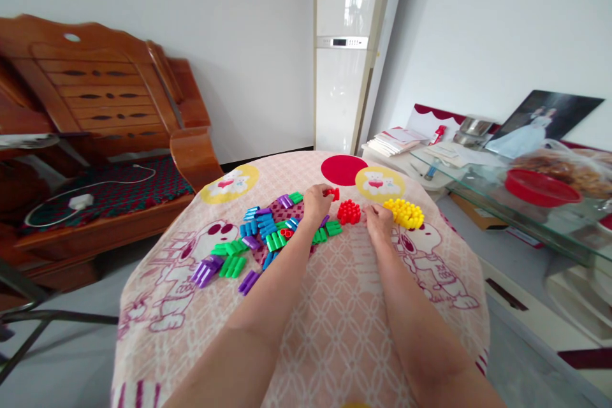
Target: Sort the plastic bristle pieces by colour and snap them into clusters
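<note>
My left hand (316,202) is closed on a small red piece (335,194) above the middle of the table. Just right of it sits a cluster of red pieces (349,211). My right hand (379,219) rests between that cluster and a pile of yellow pieces (404,213); its fingers are bent together, and what they hold, if anything, is too small to name. Green pieces (233,266), blue pieces (266,225) and purple pieces (207,271) lie in groups to the left, partly behind my left forearm. One red piece (286,233) lies among them.
A patterned cloth (329,306) covers the round table. At the left stands a wooden bench (105,102) with a white cable. A glass-topped cabinet on the right holds papers (396,140), a red bowl (542,188) and a photo (540,121). A tall white appliance (340,95) stands behind.
</note>
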`<state>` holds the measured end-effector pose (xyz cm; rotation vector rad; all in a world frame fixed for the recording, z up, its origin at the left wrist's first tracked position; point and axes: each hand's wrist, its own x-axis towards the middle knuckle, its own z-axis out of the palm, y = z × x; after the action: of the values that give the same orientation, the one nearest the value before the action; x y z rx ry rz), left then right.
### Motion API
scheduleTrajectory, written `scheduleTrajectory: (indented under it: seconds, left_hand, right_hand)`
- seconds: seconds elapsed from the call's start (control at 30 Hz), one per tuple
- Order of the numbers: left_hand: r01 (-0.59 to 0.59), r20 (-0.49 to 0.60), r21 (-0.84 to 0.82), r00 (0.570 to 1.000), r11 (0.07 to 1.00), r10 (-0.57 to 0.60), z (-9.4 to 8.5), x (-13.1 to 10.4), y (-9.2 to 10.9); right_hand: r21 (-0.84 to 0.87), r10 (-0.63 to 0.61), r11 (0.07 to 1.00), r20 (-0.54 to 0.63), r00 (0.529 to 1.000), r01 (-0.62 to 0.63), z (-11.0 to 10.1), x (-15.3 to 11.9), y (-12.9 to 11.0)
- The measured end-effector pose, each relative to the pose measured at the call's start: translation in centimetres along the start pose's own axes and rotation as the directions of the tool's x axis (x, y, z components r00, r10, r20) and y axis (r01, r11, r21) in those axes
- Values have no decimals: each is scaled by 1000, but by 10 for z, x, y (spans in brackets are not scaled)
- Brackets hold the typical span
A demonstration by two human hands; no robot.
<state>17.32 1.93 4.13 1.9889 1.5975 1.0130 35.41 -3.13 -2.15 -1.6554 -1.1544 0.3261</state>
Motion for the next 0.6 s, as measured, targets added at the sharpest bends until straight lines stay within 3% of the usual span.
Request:
scheduleTrajectory:
  seconds: [0.13, 0.33, 0.5, 0.6]
  left_hand:
    - [-7, 55, 28, 998, 1000, 5, 19, 3, 0]
    - [-48, 178, 101, 984, 994, 29, 20, -3, 0]
    - [-52, 97, 134, 995, 990, 39, 7, 0, -9]
    - [-12, 56, 238, 998, 971, -2, -5, 11, -18]
  right_hand:
    - [-5, -3, 1000, 1, 1000, 3, -1, -1, -3]
    - [-26, 6, 1000, 5, 1000, -6, -1, -1, -4]
    - [-37, -8, 999, -3, 1000, 8, -1, 0, -4]
    - [-35, -16, 999, -7, 1000, 15, -1, -1, -4]
